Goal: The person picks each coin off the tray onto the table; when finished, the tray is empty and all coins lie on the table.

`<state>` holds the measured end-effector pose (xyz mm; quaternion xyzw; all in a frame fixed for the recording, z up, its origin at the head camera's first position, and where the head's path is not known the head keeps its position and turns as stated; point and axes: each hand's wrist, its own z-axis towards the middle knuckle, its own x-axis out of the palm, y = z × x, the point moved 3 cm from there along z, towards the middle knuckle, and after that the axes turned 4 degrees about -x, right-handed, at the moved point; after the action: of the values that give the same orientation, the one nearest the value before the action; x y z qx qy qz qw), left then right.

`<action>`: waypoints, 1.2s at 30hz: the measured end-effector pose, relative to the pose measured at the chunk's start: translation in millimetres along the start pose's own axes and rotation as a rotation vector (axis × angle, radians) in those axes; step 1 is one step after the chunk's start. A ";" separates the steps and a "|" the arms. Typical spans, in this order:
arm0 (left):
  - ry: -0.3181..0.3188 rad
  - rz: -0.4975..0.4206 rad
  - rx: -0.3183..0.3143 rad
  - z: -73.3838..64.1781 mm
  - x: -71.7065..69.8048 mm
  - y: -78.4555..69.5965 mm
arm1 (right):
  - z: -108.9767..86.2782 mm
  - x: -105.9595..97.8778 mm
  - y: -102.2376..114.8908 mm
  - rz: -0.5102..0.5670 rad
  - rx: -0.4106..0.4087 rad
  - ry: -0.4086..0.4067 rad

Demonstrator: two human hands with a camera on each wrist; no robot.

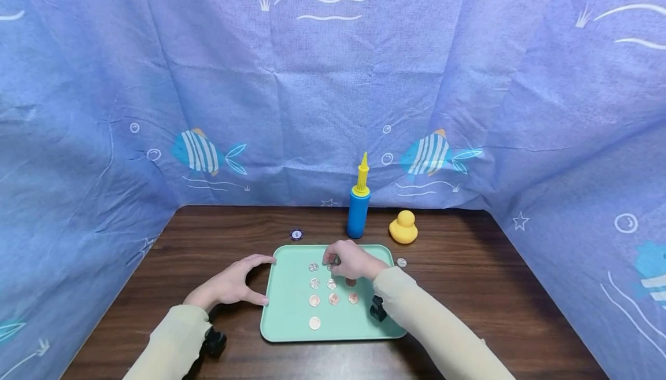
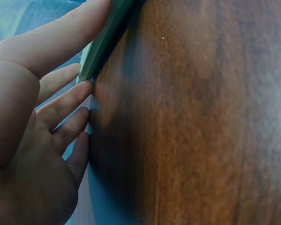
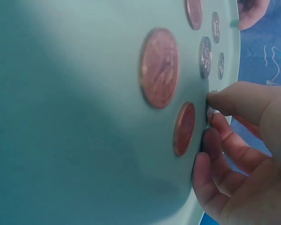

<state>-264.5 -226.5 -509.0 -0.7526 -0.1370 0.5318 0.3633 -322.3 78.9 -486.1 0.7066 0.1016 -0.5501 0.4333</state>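
Note:
A mint-green tray (image 1: 286, 316) lies on the table with several coins set out in rows, silver ones toward the back and copper ones such as this coin (image 3: 160, 68) toward the front. My right hand (image 1: 352, 259) is over the back of the tray. Its thumb and forefinger pinch a silver coin (image 3: 210, 113) at the tray surface, while the other fingertips rest low beside it. At the tray's left edge, my left hand (image 1: 231, 281) spreads thumb and fingers against the rim, fingers fairly straight.
Behind the tray stand a blue and yellow hand pump (image 1: 358, 212) and a yellow rubber duck (image 1: 403, 228). A dark round chip (image 1: 296, 234) lies at the back left. One silver coin (image 1: 402, 262) is on the table right of the tray. A blue fish-print cloth (image 1: 322, 108) surrounds the table.

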 end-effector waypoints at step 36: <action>-0.002 0.026 0.015 -1.3 -0.8 -3.2 | -11.2 -4.5 -5.7 0.080 -0.052 -0.036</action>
<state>-263.1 -225.3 -506.0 -0.7510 -0.1235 0.5382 0.3621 -319.8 91.9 -484.9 0.6886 0.0799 -0.5422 0.4749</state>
